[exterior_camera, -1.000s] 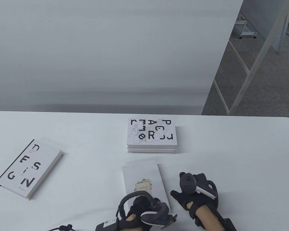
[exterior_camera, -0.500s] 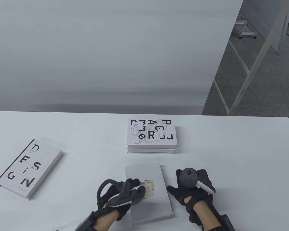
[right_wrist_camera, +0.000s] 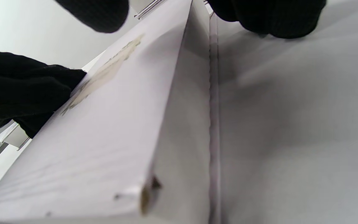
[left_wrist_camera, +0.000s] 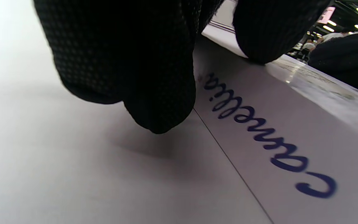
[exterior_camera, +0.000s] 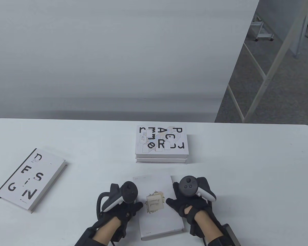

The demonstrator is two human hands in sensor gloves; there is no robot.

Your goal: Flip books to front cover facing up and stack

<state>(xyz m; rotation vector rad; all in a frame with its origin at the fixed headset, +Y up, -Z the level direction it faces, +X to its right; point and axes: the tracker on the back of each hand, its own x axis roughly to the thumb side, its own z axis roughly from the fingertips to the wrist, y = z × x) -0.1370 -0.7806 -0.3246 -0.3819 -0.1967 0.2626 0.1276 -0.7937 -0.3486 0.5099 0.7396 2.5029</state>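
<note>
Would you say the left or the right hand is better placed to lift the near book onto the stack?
Probably both together: left hand and right hand flank the floral-label book. If one, the right, nearer the stack.

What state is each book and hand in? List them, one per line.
Floral-label book: flat on table, label up, between both hands.
DESIGN book: flat, cover up, alone at left.
Two-book stack: lettered cover on top.
Left hand: at the book's left edge.
Right hand: at its right edge.

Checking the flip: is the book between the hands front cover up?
Likely yes: the book lies flat, closed, its floral title label facing up.
</note>
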